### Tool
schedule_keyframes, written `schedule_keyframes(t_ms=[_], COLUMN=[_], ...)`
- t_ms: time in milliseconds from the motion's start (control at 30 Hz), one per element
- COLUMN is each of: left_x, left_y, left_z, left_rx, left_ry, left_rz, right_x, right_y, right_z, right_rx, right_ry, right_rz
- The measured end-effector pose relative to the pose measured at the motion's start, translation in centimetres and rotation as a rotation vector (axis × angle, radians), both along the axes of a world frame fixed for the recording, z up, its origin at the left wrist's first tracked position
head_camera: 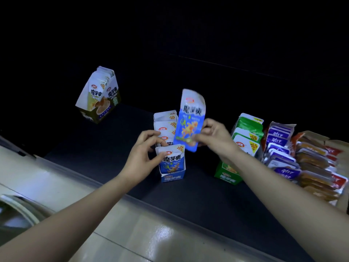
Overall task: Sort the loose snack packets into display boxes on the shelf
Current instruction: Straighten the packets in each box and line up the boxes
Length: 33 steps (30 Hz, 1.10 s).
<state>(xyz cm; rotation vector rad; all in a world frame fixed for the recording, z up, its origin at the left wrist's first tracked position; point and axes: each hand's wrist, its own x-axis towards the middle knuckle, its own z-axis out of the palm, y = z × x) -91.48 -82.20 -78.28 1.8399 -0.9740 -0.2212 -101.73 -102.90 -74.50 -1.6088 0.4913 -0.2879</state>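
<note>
Right hand (213,137) pinched blue packet (190,125) by its lower edge, upright, just above blue box (172,177) on shelf (113,138). Left hand (143,154) curled round boxed packets (172,159) at box front. Green box (226,173) to the right, yellow box (100,99) far left.

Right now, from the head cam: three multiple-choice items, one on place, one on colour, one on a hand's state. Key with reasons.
1. Where is the olive box?
A. far left on the shelf, apart from the rest
B. at the shelf's right end
C. on the floor tiles

2. The held packet in the right hand is:
A. red
B. blue and white
C. purple

3. The left hand:
A. lies flat on the shelf
B. curls on the front packets in the blue box
C. holds a bottle

Key: 1 A, bare shelf separates it from the rest; 2 B, its print is blue; 3 B, fingers and thumb bracket those packets.
</note>
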Motion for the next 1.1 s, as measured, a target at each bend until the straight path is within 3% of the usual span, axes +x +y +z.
schedule_keyframes(t_ms=[100, 233, 333, 433, 533, 700, 900, 1033, 1100], left_x=[-0.1, -0.4, -0.2, 0.0, -0.1, -0.1, -0.1, 0.2, 0.2], left_y=[-0.1, 0.0, 0.1, 0.1, 0.2, 0.1, 0.0, 0.0, -0.1], left_z=[0.2, 0.3, 0.2, 0.4, 0.4, 0.3, 0.2, 0.0, -0.1], left_rx=[0.0, -0.012, -0.016, -0.004, -0.001, -0.004, -0.018, -0.001, -0.005], left_ry=[0.017, 0.013, -0.022, -0.015, 0.032, 0.075, -0.024, -0.023, -0.028], left_rz=[-0.009, -0.007, -0.006, -0.018, -0.049, -0.028, -0.051, -0.08, -0.084], right_x=[-0.3, 0.5, 1.2, 1.3, 1.3, 1.1, 0.9, 1.2, 1.6], right_y=[1.0, 1.4, 2.1, 2.3, 2.2, 2.4, 1.6, 1.6, 1.6], right_z=[-1.1, -1.0, -1.2, -1.3, -0.5, -0.7, -0.7, -0.3, -0.7], right_rx=[-0.049, -0.031, -0.038, -0.176, -0.263, -0.568, -0.477, -0.454, -0.546], right_ry=[0.138, 0.032, 0.069, 0.177, 0.258, 0.073, 0.185, -0.017, 0.001], right_rz=[0.135, 0.02, 0.103, 0.274, 0.303, 0.29, 0.309, 0.277, 0.294])
